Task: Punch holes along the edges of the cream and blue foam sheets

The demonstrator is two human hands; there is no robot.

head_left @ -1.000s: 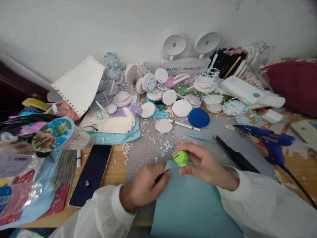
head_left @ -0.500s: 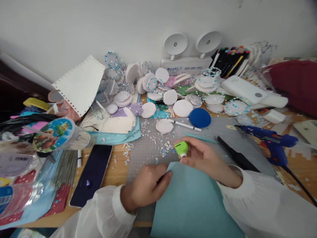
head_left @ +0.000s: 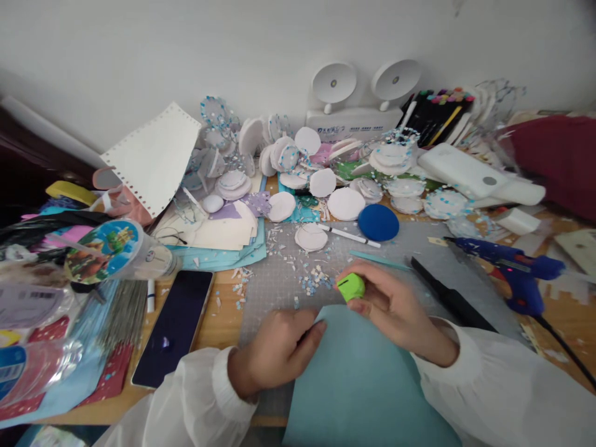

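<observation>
My left hand (head_left: 283,347) pinches the upper left edge of a teal sheet of paper (head_left: 358,379) between thumb and fingers. The sheet hangs down toward the bottom of the view. In my right hand (head_left: 395,304) is a small lime-green paper punch (head_left: 351,287), gripped between thumb and fingers, with a dark slot on its side. It sits just above the sheet's top edge; whether the two touch I cannot tell. Small white and blue paper bits (head_left: 316,280) lie on the grey cutting mat (head_left: 274,279) beyond my hands.
A black-handled tool (head_left: 449,298) and a blue glue gun (head_left: 516,264) lie at right. A phone (head_left: 174,329) and a lidded cup (head_left: 107,248) are at left. Behind are white paper discs (head_left: 345,203), a blue disc (head_left: 378,221), a pen (head_left: 349,235) and an emergency lamp (head_left: 354,121).
The punch has shifted slightly right and turned in my right hand, its slotted side now facing left. My left hand keeps its hold on the paper; the view has moved a little.
</observation>
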